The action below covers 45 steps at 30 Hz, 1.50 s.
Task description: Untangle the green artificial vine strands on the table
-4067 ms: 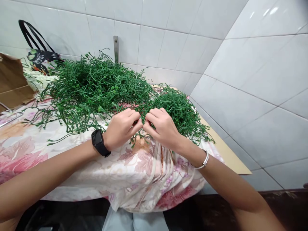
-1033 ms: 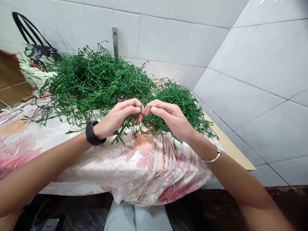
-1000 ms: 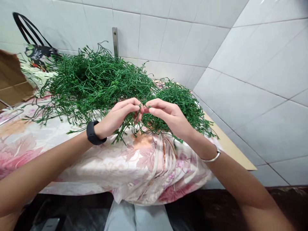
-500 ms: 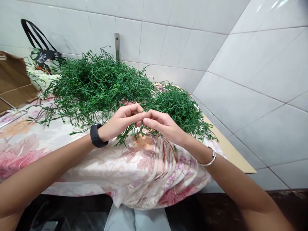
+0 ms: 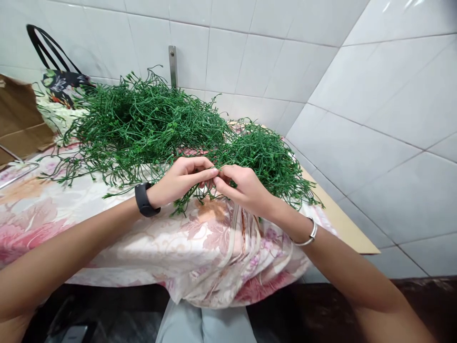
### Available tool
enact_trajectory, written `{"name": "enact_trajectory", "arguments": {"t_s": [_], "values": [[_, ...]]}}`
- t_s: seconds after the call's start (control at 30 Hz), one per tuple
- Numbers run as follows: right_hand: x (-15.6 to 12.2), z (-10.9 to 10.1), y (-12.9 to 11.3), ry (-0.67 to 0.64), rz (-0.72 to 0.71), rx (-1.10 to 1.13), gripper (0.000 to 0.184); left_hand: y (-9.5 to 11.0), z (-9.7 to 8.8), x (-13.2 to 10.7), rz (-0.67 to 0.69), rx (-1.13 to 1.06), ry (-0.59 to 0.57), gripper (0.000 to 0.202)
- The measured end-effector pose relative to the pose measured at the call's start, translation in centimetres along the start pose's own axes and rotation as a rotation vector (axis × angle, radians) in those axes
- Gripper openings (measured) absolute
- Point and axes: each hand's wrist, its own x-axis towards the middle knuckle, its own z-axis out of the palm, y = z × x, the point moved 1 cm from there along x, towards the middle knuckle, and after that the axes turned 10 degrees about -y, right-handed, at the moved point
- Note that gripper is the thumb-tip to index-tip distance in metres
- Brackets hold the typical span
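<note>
A big heap of thin green plastic plant stems [image 5: 143, 126] lies on a table under a floral cloth [image 5: 117, 238]. A smaller clump of green stems [image 5: 266, 159] sits to its right. My left hand [image 5: 180, 178], with a black watch on the wrist, pinches a green sprig [image 5: 187, 200] that hangs down toward the cloth. My right hand [image 5: 241, 188], with a silver bangle on the wrist, meets it fingertip to fingertip and pinches the same sprig. Both hands hover just above the cloth, in front of the gap between the two heaps.
White tiled walls close the back and the right side. A metal bracket [image 5: 173, 64] is fixed to the back wall. A brown cardboard box [image 5: 19, 121] and a black floral bag [image 5: 59, 78] stand at the far left. The bare wooden table edge [image 5: 342, 224] shows on the right.
Both hands have stayed together at the sprig, sinking slightly toward the cloth over the last second. The fingertips have shifted a little on the stem. The heaps have not moved.
</note>
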Motion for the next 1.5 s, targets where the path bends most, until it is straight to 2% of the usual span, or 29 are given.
{"name": "enact_trajectory", "arguments": {"t_s": [0.1, 0.17, 0.3, 0.43, 0.7, 1.0, 1.23, 1.3, 1.43, 1.5], "values": [[-0.1, 0.0, 0.0, -0.010, -0.037, -0.094, 0.024, 0.0, 0.2, 0.0, -0.002, 0.018, -0.017, 0.018], [-0.2, -0.2, -0.2, -0.016, -0.084, -0.063, 0.024, 0.0, 0.3, -0.1, 0.013, 0.020, -0.027, 0.017], [-0.3, -0.4, -0.7, -0.055, -0.184, 0.172, 0.022, 0.2, 0.6, -0.3, 0.063, -0.049, -0.079, 0.015], [-0.4, -0.5, -1.2, -0.071, -0.205, 0.439, 0.021, 0.7, 0.9, -0.4, 0.062, -0.126, -0.084, 0.015], [-0.3, -0.1, -1.3, -0.027, -0.125, 0.804, 0.028, 0.9, 1.6, -0.5, 0.108, -0.192, 0.005, 0.017], [-0.4, 0.9, -1.7, 0.021, 0.025, 1.106, 0.029, 0.7, 1.9, -1.0, 0.057, -0.218, -0.008, 0.021], [-0.3, 1.3, -2.0, 0.011, 0.108, 1.330, 0.029, 0.7, 2.0, -1.1, 0.076, -0.186, 0.042, 0.018], [-0.2, 1.2, -2.1, 0.019, 0.089, 1.314, 0.030, 0.9, 1.8, -1.1, 0.119, -0.112, 0.087, 0.018], [0.1, 0.6, -2.0, 0.054, 0.025, 1.111, 0.031, 1.4, 1.3, -1.1, 0.259, 0.206, 0.350, 0.012], [0.2, 0.2, -1.8, 0.071, 0.004, 1.034, 0.030, 1.7, 1.2, -1.1, 0.291, 0.234, 0.434, 0.009]]}}
